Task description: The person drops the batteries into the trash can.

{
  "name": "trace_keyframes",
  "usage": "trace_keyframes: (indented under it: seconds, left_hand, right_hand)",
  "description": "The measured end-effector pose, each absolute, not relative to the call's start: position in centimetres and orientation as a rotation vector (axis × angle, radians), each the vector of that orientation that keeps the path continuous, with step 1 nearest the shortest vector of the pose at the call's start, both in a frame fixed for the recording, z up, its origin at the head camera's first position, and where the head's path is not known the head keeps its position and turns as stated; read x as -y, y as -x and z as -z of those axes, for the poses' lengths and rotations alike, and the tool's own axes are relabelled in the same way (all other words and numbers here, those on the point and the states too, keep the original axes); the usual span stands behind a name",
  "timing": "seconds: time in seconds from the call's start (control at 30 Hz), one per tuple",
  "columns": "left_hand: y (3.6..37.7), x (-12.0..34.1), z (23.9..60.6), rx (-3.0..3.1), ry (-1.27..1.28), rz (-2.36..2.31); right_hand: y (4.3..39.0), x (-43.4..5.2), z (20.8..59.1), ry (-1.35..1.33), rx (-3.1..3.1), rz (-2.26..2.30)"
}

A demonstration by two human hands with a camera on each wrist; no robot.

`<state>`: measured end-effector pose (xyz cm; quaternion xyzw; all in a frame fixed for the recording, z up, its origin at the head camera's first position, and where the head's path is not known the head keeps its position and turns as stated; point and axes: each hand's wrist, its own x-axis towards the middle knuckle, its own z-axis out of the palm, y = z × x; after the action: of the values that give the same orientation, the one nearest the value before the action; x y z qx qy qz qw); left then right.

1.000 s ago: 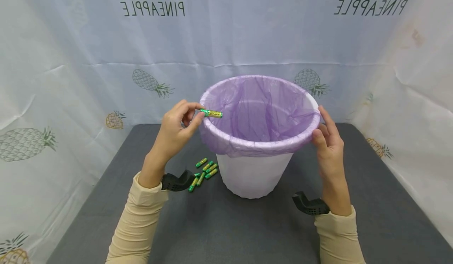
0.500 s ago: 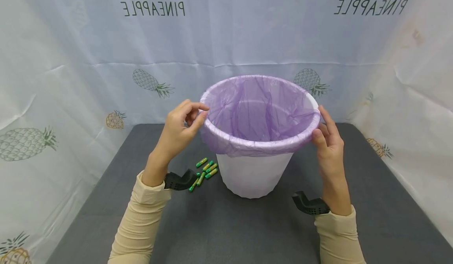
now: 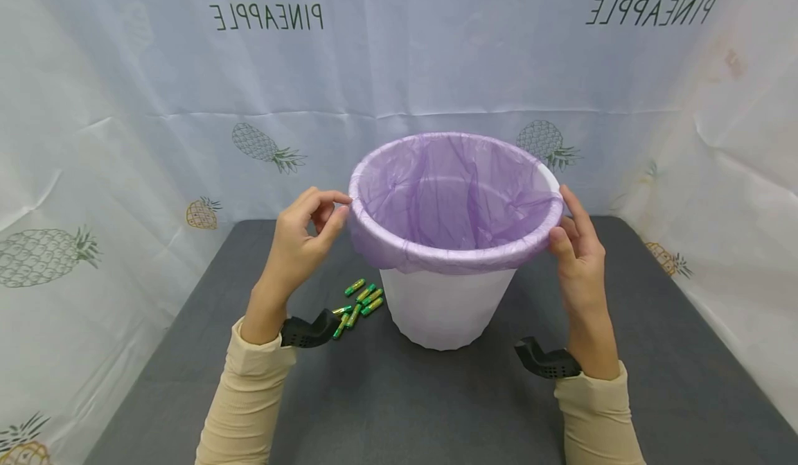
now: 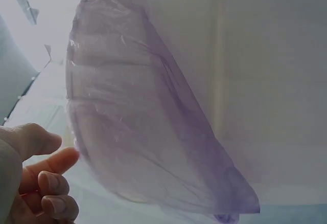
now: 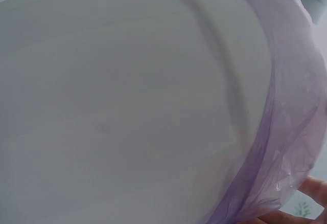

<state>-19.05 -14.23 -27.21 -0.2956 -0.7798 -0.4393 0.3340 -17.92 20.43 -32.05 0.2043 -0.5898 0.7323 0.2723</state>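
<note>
The white plastic bin [image 3: 445, 305] lined with a thin purple plastic bag [image 3: 455, 195] is standing on the dark grey tabletop [image 3: 399, 396], and it is being steadied at its right rim by the right hand [image 3: 576, 257], whose fingers are laid against the folded-over bag edge; whether they are pinching it cannot be told. The left hand [image 3: 299, 243] is being held just beside the left rim, thumb and forefinger loosely curled towards each other and holding nothing. The two hands are being kept well apart, one on each side of the bin. A small cluster of green-and-gold cylindrical batteries [image 3: 357, 302] is lying on the tabletop near the bin's base, below the left wrist. Judged for good practice: the bin is best being kept braced at the rim, so that the light liner is not being dragged inward, while one battery at a time is being pinched at its end.
</note>
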Motion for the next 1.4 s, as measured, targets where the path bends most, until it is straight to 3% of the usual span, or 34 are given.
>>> trace_keyframes:
  seconds: [1.4]
  left_hand:
    - [18.8, 19.9, 35.1, 2.284, 0.598, 1.26]
  right_hand:
    - [17.8, -20.5, 32.2, -0.592, 1.596, -1.972]
